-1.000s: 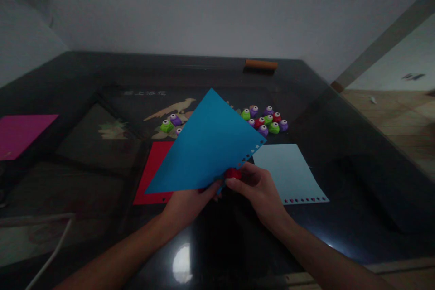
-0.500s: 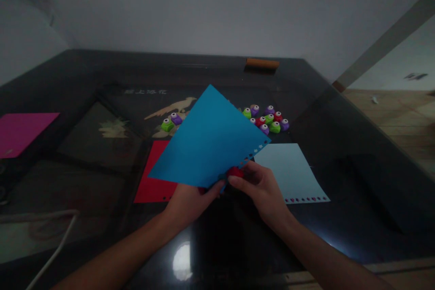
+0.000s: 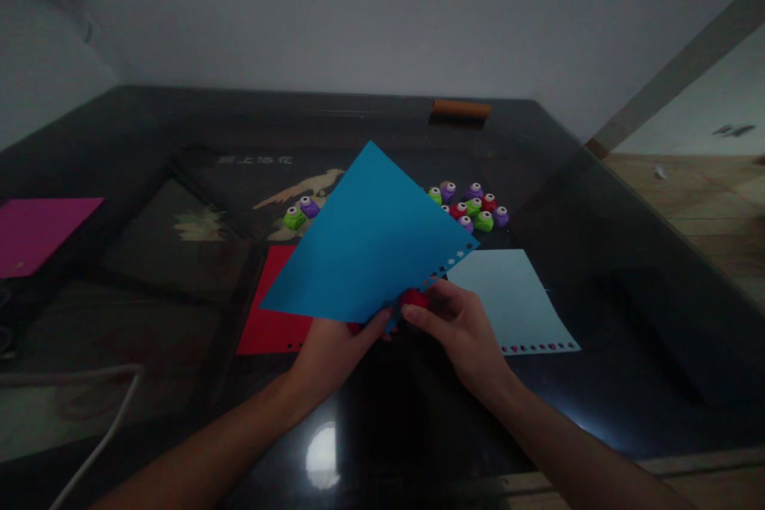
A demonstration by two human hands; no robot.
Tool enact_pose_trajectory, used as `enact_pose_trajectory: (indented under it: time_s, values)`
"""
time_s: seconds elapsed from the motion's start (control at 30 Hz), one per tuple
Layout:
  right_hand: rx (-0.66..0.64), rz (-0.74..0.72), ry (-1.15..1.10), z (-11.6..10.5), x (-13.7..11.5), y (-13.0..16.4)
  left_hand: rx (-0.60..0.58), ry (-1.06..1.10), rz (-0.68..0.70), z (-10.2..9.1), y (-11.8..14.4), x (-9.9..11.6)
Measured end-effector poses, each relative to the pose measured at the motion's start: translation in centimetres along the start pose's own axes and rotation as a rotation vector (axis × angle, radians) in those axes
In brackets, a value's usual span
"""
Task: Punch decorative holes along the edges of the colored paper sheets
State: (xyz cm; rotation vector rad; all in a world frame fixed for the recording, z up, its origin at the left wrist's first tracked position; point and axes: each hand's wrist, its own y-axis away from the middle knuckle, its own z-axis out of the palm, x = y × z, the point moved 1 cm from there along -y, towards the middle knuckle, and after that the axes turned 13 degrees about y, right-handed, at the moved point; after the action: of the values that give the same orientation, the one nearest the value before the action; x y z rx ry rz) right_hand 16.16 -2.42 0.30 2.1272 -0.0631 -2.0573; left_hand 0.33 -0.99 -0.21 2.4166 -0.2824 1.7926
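Your left hand (image 3: pixel 335 351) sits just below the middle of the frame, fingers closed on the lower edge of a blue paper sheet (image 3: pixel 367 239), which you hold tilted up off the dark table (image 3: pixel 598 255) so that one corner points toward the top centre. Along the sheet's lower right edge runs a row of small punched holes, ending near the right corner.

Your right hand (image 3: pixel 460 331) is just right of the left one, almost touching it, and grips a small red punch (image 3: pixel 413 299) that sits at the punched edge of the blue sheet. Most of the punch is hidden by your fingers and the paper, so you cannot tell how far the edge goes into it.

Under the blue sheet, lower left of centre, a red paper sheet (image 3: pixel 272 319) lies flat on the table. To the right of your right hand lies a pale blue paper sheet (image 3: pixel 508 299), with a row of punched shapes along its near edge. Beyond the sheets, right of centre, a cluster of green, purple and red punches (image 3: pixel 472 207) rests on the table, and two more punches (image 3: pixel 300 212), one green and one purple, lie left of the blue sheet's upper edge. A magenta sheet (image 3: pixel 41 231) lies at the far left edge, an orange bar (image 3: pixel 461 107) lies at the table's far side, and a white cable (image 3: pixel 101 430) crosses the lower left corner.
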Motion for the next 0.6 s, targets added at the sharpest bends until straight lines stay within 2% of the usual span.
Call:
enact_pose_trajectory:
  time_s: [0.47, 0.6]
  values:
    - [0.013, 0.037, 0.022, 0.01, -0.15, -0.02, 0.035, -0.032, -0.052, -0.30, -0.09, 0.28]
    - [0.009, 0.054, 0.013, 0.01, -0.08, -0.11, 0.061, -0.033, -0.022, -0.35, -0.11, 0.16]
